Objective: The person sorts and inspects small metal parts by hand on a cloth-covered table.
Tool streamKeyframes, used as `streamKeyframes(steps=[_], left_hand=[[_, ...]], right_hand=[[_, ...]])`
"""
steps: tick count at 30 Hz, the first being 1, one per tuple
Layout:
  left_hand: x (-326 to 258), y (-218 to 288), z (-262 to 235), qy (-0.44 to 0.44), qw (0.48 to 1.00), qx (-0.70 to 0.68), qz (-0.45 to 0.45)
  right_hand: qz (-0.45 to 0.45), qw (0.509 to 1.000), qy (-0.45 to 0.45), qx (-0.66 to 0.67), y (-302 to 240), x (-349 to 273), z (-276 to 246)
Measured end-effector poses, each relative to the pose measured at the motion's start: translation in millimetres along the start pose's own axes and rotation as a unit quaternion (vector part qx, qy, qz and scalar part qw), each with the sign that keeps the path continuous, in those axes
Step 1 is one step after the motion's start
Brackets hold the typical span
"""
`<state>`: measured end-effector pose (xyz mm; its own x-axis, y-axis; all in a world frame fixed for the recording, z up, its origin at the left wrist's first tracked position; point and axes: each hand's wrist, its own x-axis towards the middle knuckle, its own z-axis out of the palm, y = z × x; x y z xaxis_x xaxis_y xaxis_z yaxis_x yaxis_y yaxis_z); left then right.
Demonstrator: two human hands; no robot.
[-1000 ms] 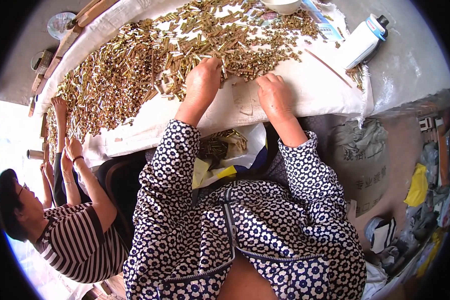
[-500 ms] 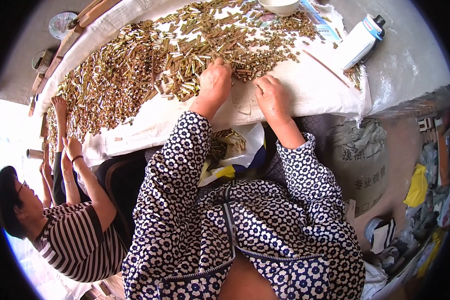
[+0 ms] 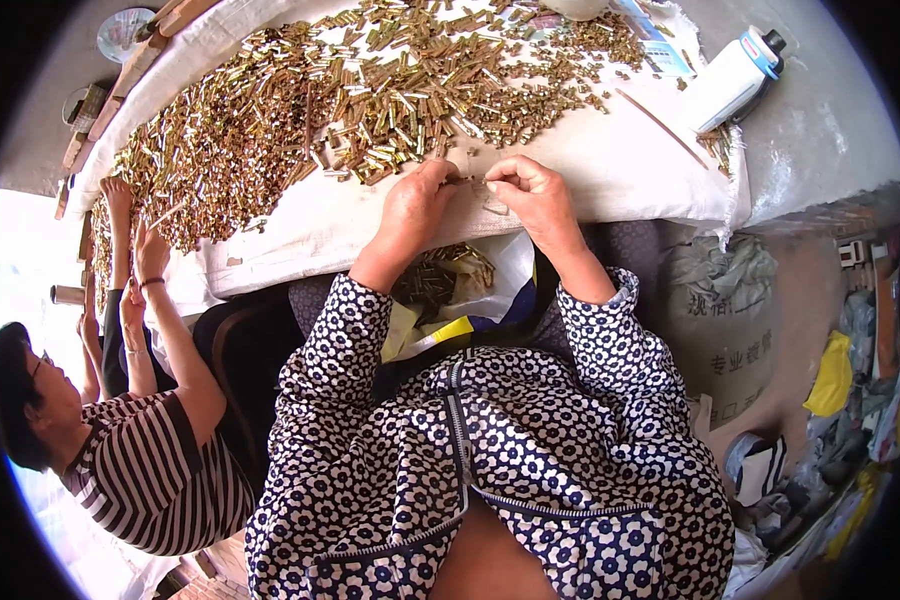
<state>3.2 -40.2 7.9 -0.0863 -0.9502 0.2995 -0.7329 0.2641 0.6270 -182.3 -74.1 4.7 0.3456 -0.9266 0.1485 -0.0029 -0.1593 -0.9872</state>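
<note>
A wide spread of small brass-coloured metal tubes and bits [image 3: 400,95] lies on a white cloth [image 3: 300,225] over the table. At the near edge of this spread my left hand [image 3: 415,208] has its thumb and fingers pinched together. My right hand [image 3: 538,203] is curled just beside it, its thumb and forefinger also pinched. A tiny dark piece shows between the two sets of fingertips, too small to name. Below the table edge, a bag [image 3: 510,285] sits at my lap with more brass-coloured tubes [image 3: 440,280] inside.
A white bottle [image 3: 735,80] with a black cap stands at the right, near a thin brown stick [image 3: 660,128]. The pale bowl [image 3: 575,8] is at the far edge. On the left a person in a striped shirt [image 3: 160,470] reaches toward the pieces. Sacks [image 3: 725,320] lie at right.
My left hand has drawn back from the pile toward the table's near edge. My right hand has shifted a little left, so the fingertips now nearly meet. The other person's hand has risen slightly.
</note>
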Motion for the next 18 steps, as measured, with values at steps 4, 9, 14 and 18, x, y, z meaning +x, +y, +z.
streamKeyframes(steps=[4, 9, 14, 18], left_hand=[[-5.7, 2.3, -1.5, -0.022, 0.994, -0.106, -0.015], [-14.5, 2.6, -1.2, -0.006, 0.97, -0.237, -0.052], [-20.7, 0.5, -2.8, -0.037, 0.902, -0.398, -0.161], [-21.8, 0.7, -0.4, 0.008, 0.86, -0.481, -0.168]], right_hand=[[0.056, 0.995, -0.016, 0.08, 1.3, -2.2, 2.1], [0.048, 0.995, -0.025, 0.08, 1.2, -4.8, 5.1], [0.066, 0.991, -0.035, 0.109, 1.3, -6.2, 3.9], [0.028, 0.997, -0.037, 0.066, 3.4, -6.5, 4.3]])
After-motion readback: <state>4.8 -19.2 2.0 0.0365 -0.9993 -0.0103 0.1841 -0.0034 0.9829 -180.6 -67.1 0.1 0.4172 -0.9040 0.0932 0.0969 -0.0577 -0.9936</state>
